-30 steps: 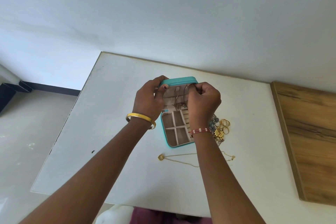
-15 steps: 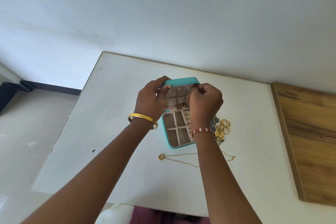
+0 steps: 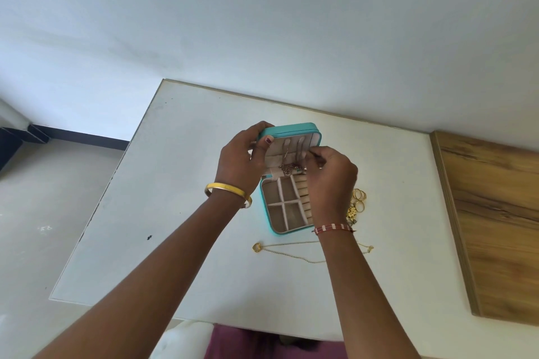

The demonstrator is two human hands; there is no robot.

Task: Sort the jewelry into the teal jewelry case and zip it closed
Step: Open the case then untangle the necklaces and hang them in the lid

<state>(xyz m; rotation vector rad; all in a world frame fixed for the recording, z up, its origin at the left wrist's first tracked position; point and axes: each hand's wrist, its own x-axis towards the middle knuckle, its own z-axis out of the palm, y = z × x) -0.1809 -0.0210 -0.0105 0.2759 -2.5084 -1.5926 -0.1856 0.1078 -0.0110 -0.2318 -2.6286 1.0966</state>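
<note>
Since half a second ago the right hand (image 3: 329,175) has slid down and away from the lid's top right corner, so the teal rim there now shows, while the left hand (image 3: 240,162) has kept its place. The teal jewelry case (image 3: 287,213) stands open on the white desk (image 3: 186,183), its lid (image 3: 291,132) raised upright and facing the person. The left hand grips the lid's left edge, fingers curled over the top and thumb on the pale lining. The right hand's fingertips are pinched together in front of the lid's lining, near the right strap; what they pinch is too small to make out, though thin chains (image 3: 288,167) hang there and bunch at the pocket below. The case's tray shows beige compartments and a row of ring rolls, partly hidden by the right wrist. A gold bangle (image 3: 227,188) sits on the left wrist, and a red and white beaded bracelet (image 3: 332,228) on the right. Just right of the case, a small heap of gold rings (image 3: 359,197) and other pieces lies on the desk. A gold necklace (image 3: 284,249) lies on the desk just in front of the case, running under the right forearm. A wooden board (image 3: 495,227) lies at the desk's right side.
</note>
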